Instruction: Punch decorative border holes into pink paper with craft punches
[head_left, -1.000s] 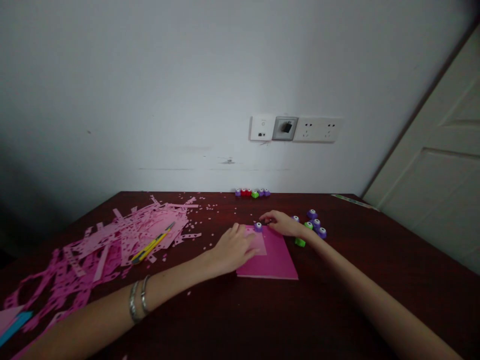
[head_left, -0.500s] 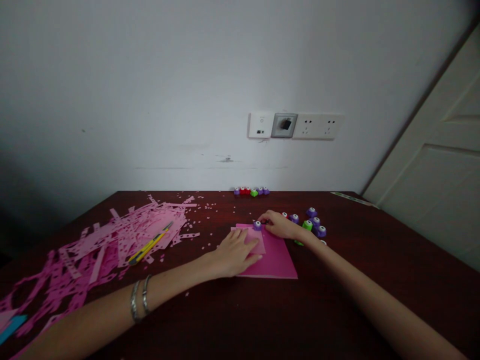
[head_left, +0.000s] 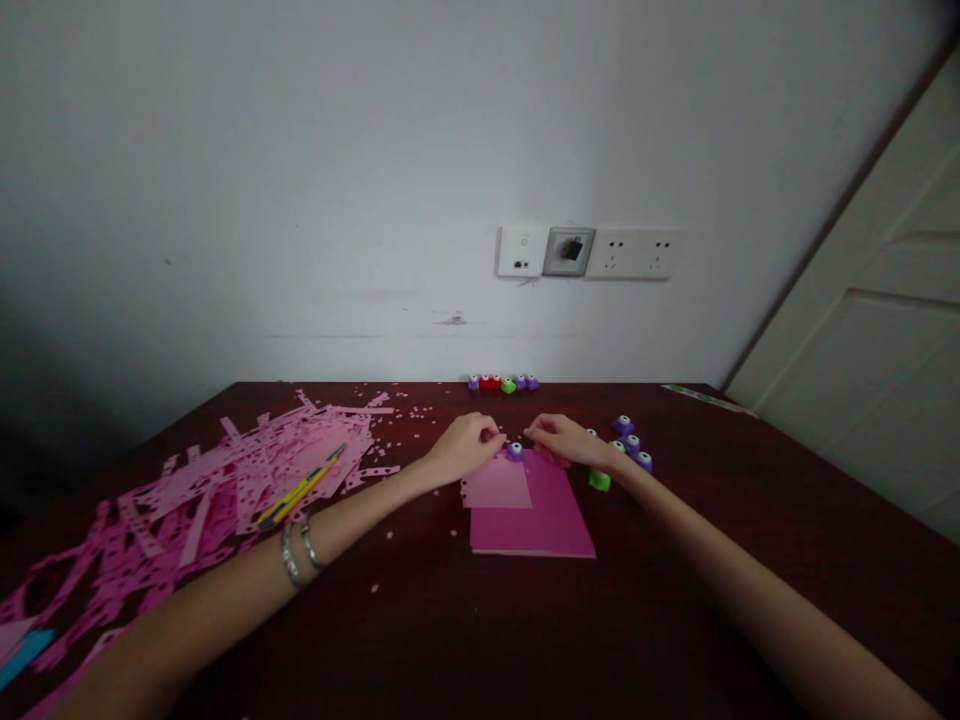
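Note:
A small purple craft punch (head_left: pixel 515 453) with a white button sits at the far edge of a light pink paper sheet (head_left: pixel 499 487). That sheet lies on a stack of darker magenta paper (head_left: pixel 555 515). My left hand (head_left: pixel 469 446) is just left of the punch, fingers curled and pinched over the light sheet's far edge. To the right of the punch my right hand (head_left: pixel 559 438) hovers over the magenta paper's far edge, thumb and fingers drawn together. Whatever either pinch may hold is too small or hidden to make out.
Punched pink paper strips (head_left: pixel 247 470) are heaped at the left, with a yellow utility knife (head_left: pixel 301 487) on top. More punches stand in a row (head_left: pixel 502 383) by the wall, and a purple group (head_left: pixel 630 443) is at the right. A ruler-like strip (head_left: pixel 709 400) lies far right.
My left hand has lifted off the light pink sheet and moved up beside the punch, its fingers now curled. My right hand has shifted slightly right, away from the punch.

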